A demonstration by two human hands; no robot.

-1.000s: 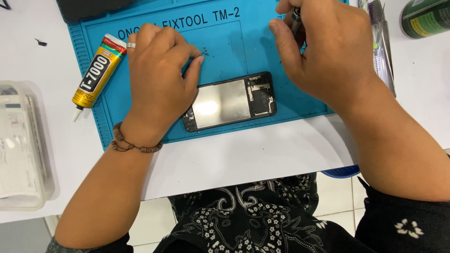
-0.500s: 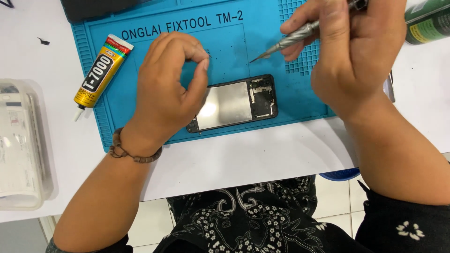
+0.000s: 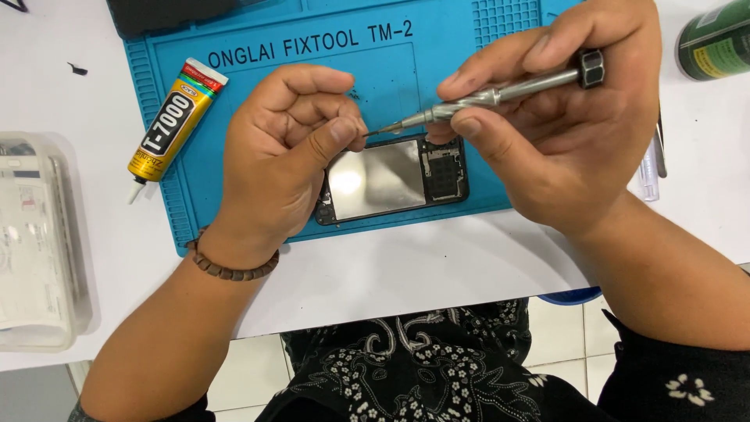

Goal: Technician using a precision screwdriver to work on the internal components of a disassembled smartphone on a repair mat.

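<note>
Opened phone (image 3: 394, 181) laid on blue mat (image 3: 234, 101). Screwdriver (image 3: 500, 92) gripped by right hand (image 3: 562, 117); tip met above phone by pinched left hand (image 3: 289, 156) fingers. Risk: tiny screw likely dropped, lost off mat.

One opened phone (image 3: 394, 181), one screwdriver (image 3: 500, 92), one glue tube (image 3: 173, 125), one blue mat (image 3: 258, 55), one plastic box (image 3: 39, 242), one green can (image 3: 715, 43)

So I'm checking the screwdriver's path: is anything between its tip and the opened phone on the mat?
Partly. The left hand hovers over the phone's left end, thumb at the screwdriver tip. The phone's right end, with the exposed board, lies uncovered below the tip. The right hand holds the screwdriver.
</note>
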